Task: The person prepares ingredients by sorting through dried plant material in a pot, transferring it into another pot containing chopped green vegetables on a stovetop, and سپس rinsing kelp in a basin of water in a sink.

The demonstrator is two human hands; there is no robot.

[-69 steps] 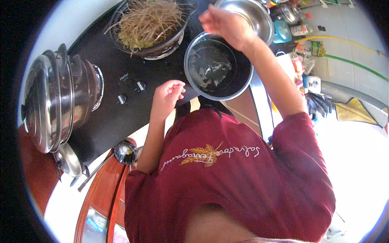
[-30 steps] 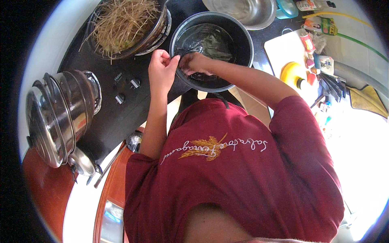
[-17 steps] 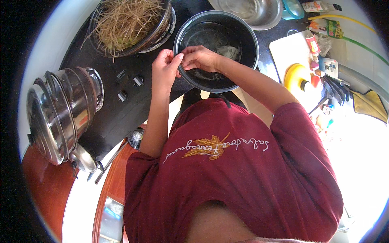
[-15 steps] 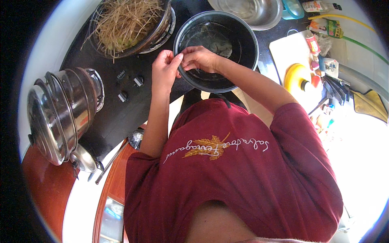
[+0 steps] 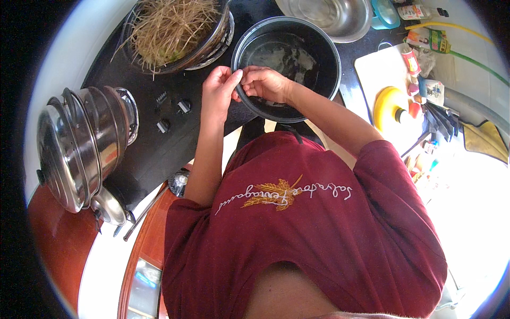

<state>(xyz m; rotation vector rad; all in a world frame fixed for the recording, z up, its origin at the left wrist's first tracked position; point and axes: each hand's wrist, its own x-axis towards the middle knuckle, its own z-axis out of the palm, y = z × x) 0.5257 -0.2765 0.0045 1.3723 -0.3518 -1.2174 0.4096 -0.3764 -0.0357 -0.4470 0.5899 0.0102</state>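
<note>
A round black pot (image 5: pixel 332 50) stands at the counter's near edge, with a shiny, rippled surface inside that looks like liquid. At its left rim my left hand (image 5: pixel 219 91) is closed, thumb pressed towards the curled fingers. Close beside it, over the inside of the pot, my right hand (image 5: pixel 264 85) has its fingers bent and drawn together, the tips meeting near the left thumb. Whatever lies between the fingertips is too small or too hidden to make out.
Upper left, a dark pan holds a heap of dry, straw-like brown strands (image 5: pixel 172 26). A lidded steel steamer pot (image 5: pixel 69 151) stands left on the black cooktop (image 5: pixel 143 127). A steel basin (image 5: pixel 350 21) sits behind; a white board (image 5: pixel 369 69) and yellow round object (image 5: pixel 388 109) lie right.
The hands keep almost the same pose at the rim, with small finger movement in the right hand. Bright reflections inside the pot have changed shape. The whole view has shifted slightly.
</note>
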